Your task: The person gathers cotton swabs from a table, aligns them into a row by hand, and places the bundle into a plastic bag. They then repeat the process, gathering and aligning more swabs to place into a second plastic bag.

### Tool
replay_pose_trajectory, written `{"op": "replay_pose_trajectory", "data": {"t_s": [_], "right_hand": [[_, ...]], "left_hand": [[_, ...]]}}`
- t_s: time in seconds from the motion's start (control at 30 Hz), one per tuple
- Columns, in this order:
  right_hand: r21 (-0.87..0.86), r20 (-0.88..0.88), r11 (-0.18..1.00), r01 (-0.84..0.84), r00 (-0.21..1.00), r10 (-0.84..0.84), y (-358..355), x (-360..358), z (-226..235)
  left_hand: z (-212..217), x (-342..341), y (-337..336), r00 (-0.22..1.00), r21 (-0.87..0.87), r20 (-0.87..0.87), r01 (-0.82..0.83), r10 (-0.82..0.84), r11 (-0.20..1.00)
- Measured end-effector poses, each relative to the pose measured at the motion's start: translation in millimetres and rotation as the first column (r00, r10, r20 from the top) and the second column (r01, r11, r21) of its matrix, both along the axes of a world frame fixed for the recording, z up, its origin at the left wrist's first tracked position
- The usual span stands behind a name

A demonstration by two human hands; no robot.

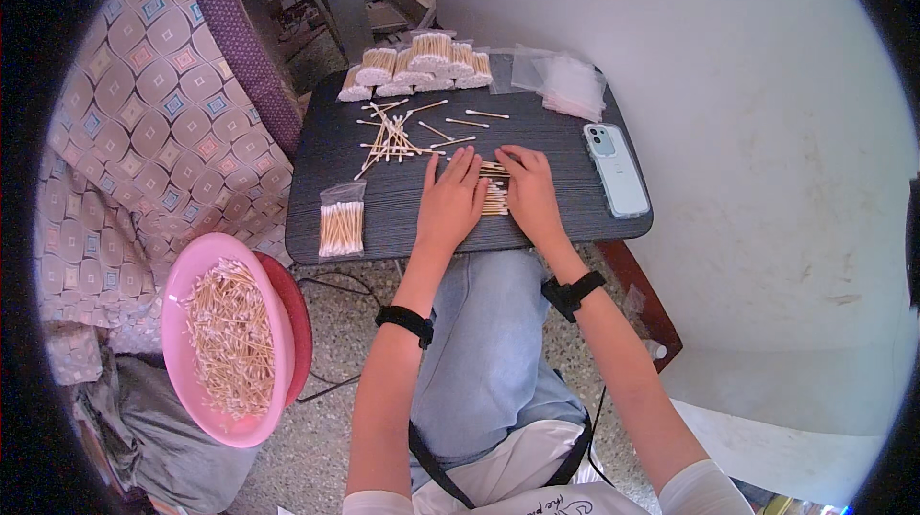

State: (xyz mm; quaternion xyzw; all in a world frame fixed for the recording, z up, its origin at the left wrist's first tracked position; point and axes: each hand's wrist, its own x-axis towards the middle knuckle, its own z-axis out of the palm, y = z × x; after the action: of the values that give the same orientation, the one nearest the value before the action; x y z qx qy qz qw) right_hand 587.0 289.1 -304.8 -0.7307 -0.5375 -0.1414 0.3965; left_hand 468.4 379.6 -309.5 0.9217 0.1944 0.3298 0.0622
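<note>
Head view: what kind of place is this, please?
Probably a home corner used for hand packing: a patterned sofa, a small dark table with bagged cotton swabs, and a pink basin of loose swabs.

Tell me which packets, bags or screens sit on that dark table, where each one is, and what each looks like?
Filled clear bag of cotton swabs: near left edge, flat and rectangular, pale sticks inside.
Row of packed swab bundles: far edge, clear wrapping, tan sticks with white tips.
Empty clear bags: far right corner, a loose see-through stack.
Phone: right edge, back up, so no screen shows; pale, clear-cased rounded rectangle.
</note>
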Motion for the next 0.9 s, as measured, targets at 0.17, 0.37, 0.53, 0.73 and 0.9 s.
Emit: {"op": "replay_pose_trajectory", "data": {"t_s": [0.17, 0.37, 0.53, 0.73, 0.9], "right_hand": [[0.009, -0.140, 0.995, 0.102, 0.985, -0.100, -4, -4, 3], [0.015, -0.224, 1.000, 0.017, 0.975, -0.014, -3, -7, 7], [0.016, -0.215, 0.994, -0.106, 0.971, 0.107, -3, -4, 6], [0.055, -0.379, 0.986, -0.159, 0.910, 0.168, -4, -8, 10], [0.055, -0.223, 0.997, -0.056, 0.973, 0.067, -3, -6, 4]], "left_hand": [[1, -5, 0, 0.999, -0.058, 0.029, -0.031, 0.033, 0.998], [2, -6, 0, 0.989, -0.140, 0.146, 0.007, 0.014, 0.990], [5, -5, -2, 0.987, -0.160, 0.160, 0.060, -0.034, 0.985], [7, -8, -1, 0.989, -0.172, 0.147, 0.052, -0.026, 0.984], [3, -8, 1, 0.990, -0.093, 0.135, 0.049, -0.036, 0.994]]}}
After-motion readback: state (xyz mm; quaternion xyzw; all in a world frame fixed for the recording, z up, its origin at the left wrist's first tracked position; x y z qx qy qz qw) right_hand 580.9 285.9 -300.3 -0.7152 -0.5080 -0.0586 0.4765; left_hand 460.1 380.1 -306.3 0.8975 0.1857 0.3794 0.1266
